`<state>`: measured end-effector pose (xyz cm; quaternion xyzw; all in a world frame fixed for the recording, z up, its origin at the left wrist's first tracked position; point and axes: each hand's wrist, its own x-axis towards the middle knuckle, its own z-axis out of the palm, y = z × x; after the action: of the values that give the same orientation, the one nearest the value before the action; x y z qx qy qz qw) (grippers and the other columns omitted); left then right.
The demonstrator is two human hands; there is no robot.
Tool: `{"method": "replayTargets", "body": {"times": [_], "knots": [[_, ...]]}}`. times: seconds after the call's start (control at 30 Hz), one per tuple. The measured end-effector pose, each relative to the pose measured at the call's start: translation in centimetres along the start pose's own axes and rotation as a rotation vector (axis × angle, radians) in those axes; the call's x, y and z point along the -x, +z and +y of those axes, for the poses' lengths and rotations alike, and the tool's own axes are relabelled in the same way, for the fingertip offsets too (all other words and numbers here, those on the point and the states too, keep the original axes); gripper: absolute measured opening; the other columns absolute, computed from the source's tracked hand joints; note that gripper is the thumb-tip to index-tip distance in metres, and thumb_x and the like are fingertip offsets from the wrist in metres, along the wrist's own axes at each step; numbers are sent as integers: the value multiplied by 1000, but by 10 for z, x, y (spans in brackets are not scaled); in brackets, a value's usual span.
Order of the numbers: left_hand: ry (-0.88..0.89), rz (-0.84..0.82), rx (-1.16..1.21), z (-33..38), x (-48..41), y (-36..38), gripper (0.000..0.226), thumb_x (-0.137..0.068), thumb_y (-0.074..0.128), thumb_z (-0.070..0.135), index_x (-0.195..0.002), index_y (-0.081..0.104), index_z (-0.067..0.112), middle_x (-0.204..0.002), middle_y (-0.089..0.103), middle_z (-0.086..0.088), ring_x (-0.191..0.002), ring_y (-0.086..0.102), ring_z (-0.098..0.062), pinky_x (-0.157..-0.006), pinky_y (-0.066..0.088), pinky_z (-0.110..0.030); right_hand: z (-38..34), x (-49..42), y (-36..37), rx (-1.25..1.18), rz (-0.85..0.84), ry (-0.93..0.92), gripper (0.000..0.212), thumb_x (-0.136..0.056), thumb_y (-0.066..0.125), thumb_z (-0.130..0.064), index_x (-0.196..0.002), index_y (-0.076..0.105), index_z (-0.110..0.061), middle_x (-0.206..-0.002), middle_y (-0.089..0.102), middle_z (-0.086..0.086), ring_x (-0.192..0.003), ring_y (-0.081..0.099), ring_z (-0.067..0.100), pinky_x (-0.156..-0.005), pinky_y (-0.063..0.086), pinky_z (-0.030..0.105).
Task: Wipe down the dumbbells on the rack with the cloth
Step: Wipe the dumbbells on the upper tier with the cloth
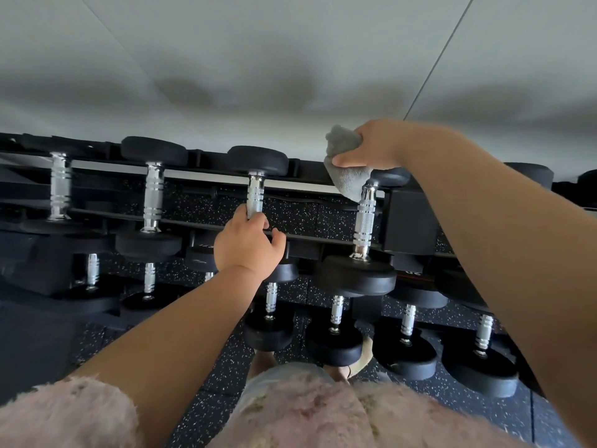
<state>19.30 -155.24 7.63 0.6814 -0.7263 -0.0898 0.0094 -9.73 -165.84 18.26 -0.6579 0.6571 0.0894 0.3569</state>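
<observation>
- My right hand (pixel 371 147) grips the cloth (pixel 347 176) at the far end of a dumbbell (pixel 364 218), top of the rack (pixel 410 218).
- My left hand (pixel 247 244) grips the handle of the next dumbbell (pixel 256 163), to the left.
- Next, I think: wipe nearer, along the handle.

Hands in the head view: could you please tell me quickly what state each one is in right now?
Left hand: closed around a chrome dumbbell handle.
Right hand: closed on the bunched grey cloth.

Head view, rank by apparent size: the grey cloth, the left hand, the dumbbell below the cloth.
1. Dumbbell, clearly largest.
2. Left hand.
3. Cloth, though it is bunched and partly hidden inside the right hand, so hand versus cloth is unsure.
</observation>
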Motion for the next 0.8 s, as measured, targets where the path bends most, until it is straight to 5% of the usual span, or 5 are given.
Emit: {"method": "replayTargets", "body": {"times": [0.1,0.33,0.5,0.8], "knots": [[-3,4,2,0,0,0,27,-87,56,46,-91,67,21,-108,58,4,-72,54,-23,-56,39,-31,2,0,-4,0,-27,57,54,-80,57,-79,-98,69,-29,-95,71,-8,-87,65,16,-92,52,41],[1,5,-1,-3,-1,3,32,-87,51,49,-92,68,23,-110,59,6,-74,55,-22,-56,41,-31,-23,-1,12,179,67,-62,48,-77,70,-69,-91,63,-23,-81,70,-3,-69,65,15,-67,55,33],[3,12,7,-4,0,1,29,-87,53,47,-90,67,22,-104,58,7,-70,54,-21,-54,40,-29,-15,-5,5,108,-19,-7,50,-74,71,-72,-90,67,-25,-85,72,-4,-82,67,19,-86,55,41],[7,-8,13,-5,0,0,31,-87,50,49,-92,68,24,-106,58,7,-70,53,-19,-53,36,-28,29,46,-15,-119,85,55,32,-89,71,-55,-89,67,-23,-73,73,1,-73,67,18,-74,51,33]]}}
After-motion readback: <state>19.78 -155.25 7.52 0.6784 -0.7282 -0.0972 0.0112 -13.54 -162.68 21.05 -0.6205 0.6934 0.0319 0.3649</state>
